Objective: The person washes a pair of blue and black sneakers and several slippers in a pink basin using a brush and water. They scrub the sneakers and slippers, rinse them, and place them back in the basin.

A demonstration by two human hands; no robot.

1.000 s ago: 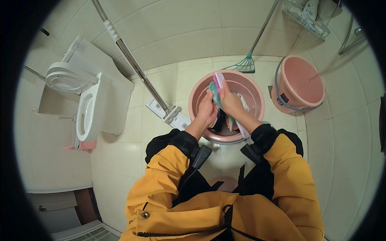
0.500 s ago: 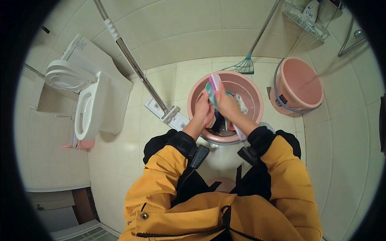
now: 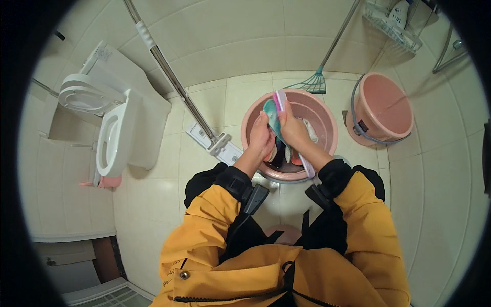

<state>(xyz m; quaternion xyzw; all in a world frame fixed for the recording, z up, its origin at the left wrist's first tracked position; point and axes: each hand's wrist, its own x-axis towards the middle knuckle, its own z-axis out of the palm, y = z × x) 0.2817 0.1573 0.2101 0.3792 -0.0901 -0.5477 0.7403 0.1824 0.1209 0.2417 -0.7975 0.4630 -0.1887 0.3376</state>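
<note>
A pink basin (image 3: pixel 327 123) stands on the tiled floor in front of me, with dark and light wet cloth (image 3: pixel 282 153) lying in it. A pale washboard (image 3: pixel 292 138) leans across the basin from its far rim to its near rim. My left hand (image 3: pixel 262 137) and my right hand (image 3: pixel 292 128) are together over the board, both closed on a teal cloth (image 3: pixel 271 113) pressed against it. My forearms in yellow sleeves with black cuffs come up from below.
A pink bucket (image 3: pixel 381 110) with a metal handle stands right of the basin. A flat mop (image 3: pixel 212 143) with a long metal pole lies to the left, a green broom (image 3: pixel 312 82) leans behind. A white toilet (image 3: pixel 110 123) is at the left, a wire shelf (image 3: pixel 394 23) top right.
My two hands have slid slightly along the washboard with the teal cloth, the left hand drawing closer to the right. The basin and the rest stay put.
</note>
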